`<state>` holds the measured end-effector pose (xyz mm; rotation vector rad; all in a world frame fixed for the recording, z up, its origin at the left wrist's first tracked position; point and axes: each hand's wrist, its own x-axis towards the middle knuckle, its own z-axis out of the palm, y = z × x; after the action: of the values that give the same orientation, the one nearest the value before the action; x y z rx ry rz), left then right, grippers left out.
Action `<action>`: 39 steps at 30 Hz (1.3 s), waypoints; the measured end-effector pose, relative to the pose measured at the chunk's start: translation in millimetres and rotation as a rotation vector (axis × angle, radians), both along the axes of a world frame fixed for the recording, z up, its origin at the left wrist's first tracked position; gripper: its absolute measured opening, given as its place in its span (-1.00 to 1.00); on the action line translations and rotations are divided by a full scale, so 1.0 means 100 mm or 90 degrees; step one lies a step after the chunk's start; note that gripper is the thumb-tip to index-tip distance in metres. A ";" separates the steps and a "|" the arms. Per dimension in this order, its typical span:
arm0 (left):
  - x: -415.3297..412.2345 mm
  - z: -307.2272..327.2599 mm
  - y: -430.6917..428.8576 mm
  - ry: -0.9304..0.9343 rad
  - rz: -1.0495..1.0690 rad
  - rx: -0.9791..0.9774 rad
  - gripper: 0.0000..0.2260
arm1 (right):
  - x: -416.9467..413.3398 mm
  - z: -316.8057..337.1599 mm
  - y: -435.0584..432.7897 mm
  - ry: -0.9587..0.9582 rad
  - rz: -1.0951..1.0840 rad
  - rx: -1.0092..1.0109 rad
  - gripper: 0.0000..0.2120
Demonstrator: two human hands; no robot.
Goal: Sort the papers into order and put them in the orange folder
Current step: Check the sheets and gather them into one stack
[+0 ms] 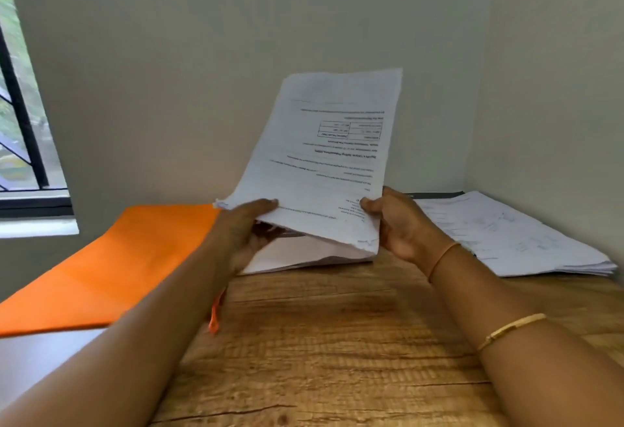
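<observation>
A sheaf of white printed papers [332, 153] stands tilted up above the wooden table, its text upside down to me. My left hand [248, 230] grips its lower left edge, thumb on top. My right hand [396, 220] grips its lower right edge. Under the raised sheaf more white sheets [304, 256] lie flat on the table. The orange folder [111, 264] lies open to the left, partly over the table's left edge, with an orange tie string [216, 317] hanging by my left forearm.
A second pile of white papers [513, 237] lies at the back right corner against the wall. The wooden table [337, 342] meets grey walls at the back and right. A barred window [20, 122] is at the far left.
</observation>
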<state>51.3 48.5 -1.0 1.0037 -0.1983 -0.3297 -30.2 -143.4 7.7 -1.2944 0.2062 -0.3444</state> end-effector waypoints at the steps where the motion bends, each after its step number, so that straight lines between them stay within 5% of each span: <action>1: 0.05 0.03 0.08 0.009 -0.015 0.024 -0.85 | -0.03 0.02 -0.05 0.008 0.007 -0.008 -0.72; 4: 0.16 0.06 0.27 0.025 -0.095 0.095 -0.89 | -0.09 0.04 -0.19 0.040 0.037 -0.001 -0.70; 9: 0.15 0.02 0.39 0.032 -0.222 0.099 -0.40 | -0.17 -0.01 -0.29 0.113 0.127 -0.043 -0.72; 11: 0.11 -0.01 0.37 0.017 -0.247 0.138 -0.39 | -0.18 -0.04 -0.26 0.149 0.171 -0.089 -0.77; 15: 0.11 -0.06 0.22 -0.033 -0.103 0.148 -0.64 | -0.19 -0.01 -0.25 0.068 0.144 0.058 -0.84; 19: 0.12 -0.08 0.07 -0.075 0.154 0.033 -0.77 | -0.10 -0.02 -0.20 -0.087 0.138 0.304 -0.44; 21: 0.06 -0.10 0.03 -0.092 0.207 0.001 -0.82 | -0.08 -0.07 -0.07 -0.073 0.167 0.265 -0.38; 25: -0.09 -0.18 -0.05 -0.148 0.114 -0.025 -0.79 | -0.02 -0.18 0.28 -0.014 0.125 0.067 -0.85; 33: -0.05 -0.01 0.34 -0.122 0.144 -0.147 -0.73 | -0.24 -0.09 -0.08 -0.038 -0.172 -0.055 -0.70; 39: -0.16 0.05 0.69 -0.251 0.124 0.125 -0.74 | -0.79 0.07 -0.36 -0.120 -0.278 -0.267 -0.70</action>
<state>34.9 117.7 3.7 1.2668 -0.4274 0.0321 -108.9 -179.8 14.2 -1.6162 0.2657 -0.9152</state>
